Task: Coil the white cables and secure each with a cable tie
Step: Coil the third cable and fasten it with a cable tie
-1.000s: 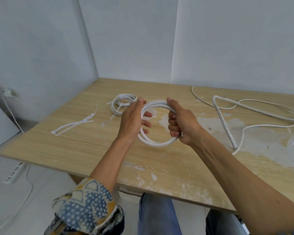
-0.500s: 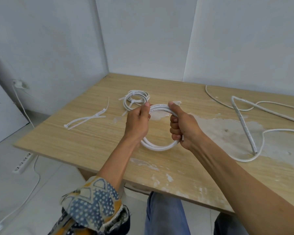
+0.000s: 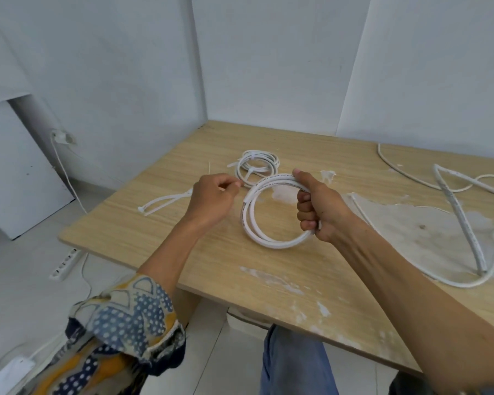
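Right hand (image 3: 322,212) fists the coiled cable (image 3: 257,220) so it can't spring; left hand (image 3: 211,199), beside that grip, pinches perhaps a cable tie.

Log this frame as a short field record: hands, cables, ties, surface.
right hand: gripping the coiled white cable, held above the table
left hand: off that coil, fingers pinched; contents unclear
finished coil: small tied white cable bundle, far side
spare white cable ties: left of hands
uncoiled white cable: right side
surface: wooden table
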